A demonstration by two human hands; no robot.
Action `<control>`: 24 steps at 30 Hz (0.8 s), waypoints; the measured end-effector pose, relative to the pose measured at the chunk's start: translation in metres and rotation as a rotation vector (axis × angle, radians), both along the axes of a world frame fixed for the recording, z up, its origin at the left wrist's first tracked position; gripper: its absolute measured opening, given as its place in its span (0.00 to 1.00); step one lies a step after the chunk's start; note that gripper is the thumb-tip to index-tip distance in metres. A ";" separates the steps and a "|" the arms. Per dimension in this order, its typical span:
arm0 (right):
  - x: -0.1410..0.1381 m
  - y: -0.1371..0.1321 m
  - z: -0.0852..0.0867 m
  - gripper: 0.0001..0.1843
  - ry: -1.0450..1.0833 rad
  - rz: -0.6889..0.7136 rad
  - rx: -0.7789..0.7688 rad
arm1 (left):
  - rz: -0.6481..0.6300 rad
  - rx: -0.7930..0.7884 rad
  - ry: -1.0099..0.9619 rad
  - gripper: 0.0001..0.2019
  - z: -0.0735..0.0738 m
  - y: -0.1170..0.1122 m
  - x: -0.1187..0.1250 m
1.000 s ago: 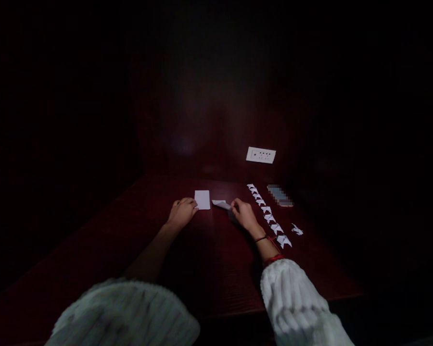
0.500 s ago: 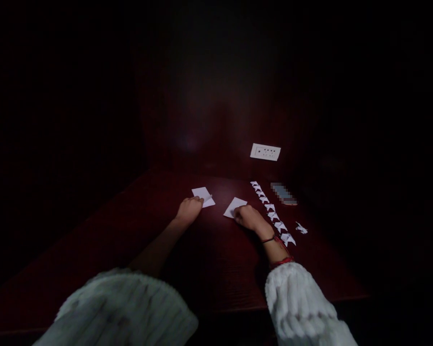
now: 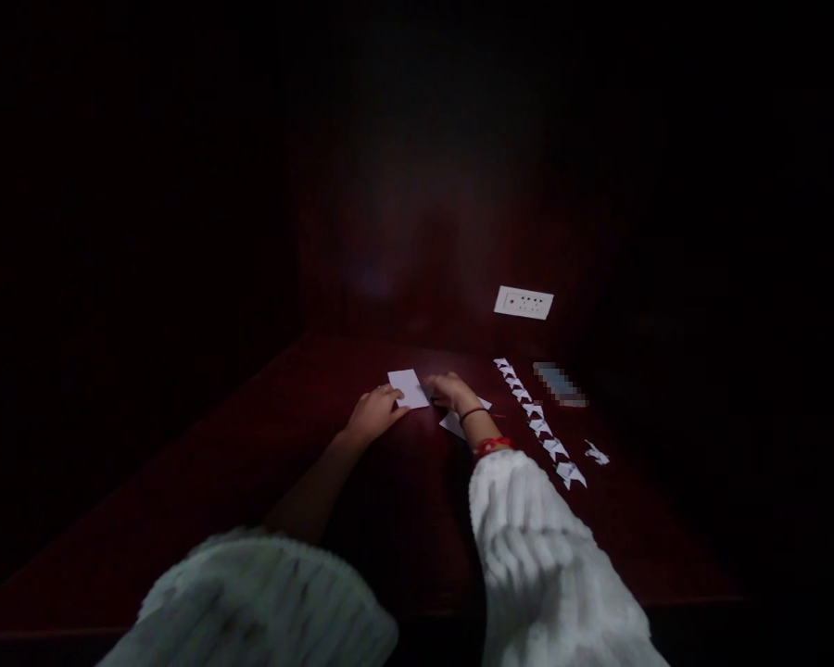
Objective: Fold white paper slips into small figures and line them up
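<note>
A small white paper sheet lies on the dark red table, with my left hand at its left edge. The left fingers rest on the sheet and the thumb is at its near edge, gripping it. My right hand reaches across to the right side of that sheet. Its fingers and thumb are apart, with nothing visible between them. Beneath the right hand and wrist lies a second white paper piece, partly hidden by them.
A line of folded white paper pieces runs along the right of the table. Beyond it are a blurred phone and a small crumpled white scrap. A white socket plate is on the back wall.
My right hand has left the right paper piece and moved left to the other sheet. The raised flap there no longer shows. The view has shifted slightly.
</note>
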State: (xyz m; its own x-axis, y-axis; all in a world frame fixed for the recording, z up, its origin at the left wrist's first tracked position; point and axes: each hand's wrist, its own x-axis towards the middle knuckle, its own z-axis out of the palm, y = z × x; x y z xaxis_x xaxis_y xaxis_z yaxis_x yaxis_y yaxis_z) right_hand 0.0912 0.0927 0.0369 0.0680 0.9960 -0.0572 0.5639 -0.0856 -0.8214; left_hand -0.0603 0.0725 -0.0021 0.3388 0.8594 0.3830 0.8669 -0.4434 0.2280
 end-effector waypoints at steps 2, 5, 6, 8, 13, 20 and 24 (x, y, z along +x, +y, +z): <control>-0.011 0.009 0.003 0.16 -0.004 0.009 -0.090 | 0.002 -0.001 -0.026 0.12 0.001 -0.001 -0.003; -0.020 0.014 0.008 0.15 -0.042 0.029 -0.153 | -0.003 0.008 -0.076 0.11 0.002 -0.003 -0.005; -0.021 0.014 0.009 0.15 -0.062 0.035 -0.149 | -0.002 0.011 -0.098 0.11 0.003 -0.003 -0.006; -0.022 0.011 0.013 0.16 -0.111 0.044 -0.107 | 0.011 0.023 -0.152 0.11 0.004 -0.003 -0.007; -0.018 -0.010 0.019 0.11 -0.235 0.065 0.165 | 0.234 0.130 -0.378 0.19 0.014 0.002 -0.016; -0.001 -0.034 0.024 0.16 -0.532 0.136 0.550 | 0.116 0.287 -0.474 0.18 0.035 -0.006 -0.023; 0.000 -0.033 0.025 0.18 -0.726 0.204 0.538 | 0.003 0.186 -0.342 0.11 0.035 -0.008 -0.021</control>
State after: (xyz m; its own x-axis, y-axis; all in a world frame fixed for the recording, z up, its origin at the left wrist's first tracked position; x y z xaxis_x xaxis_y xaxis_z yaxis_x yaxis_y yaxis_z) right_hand 0.0915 0.0599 0.0617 -0.2735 0.8725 0.4048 0.9179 0.3626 -0.1613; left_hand -0.0812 0.0648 0.0325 0.1620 0.7657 0.6225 0.7563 -0.5015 0.4201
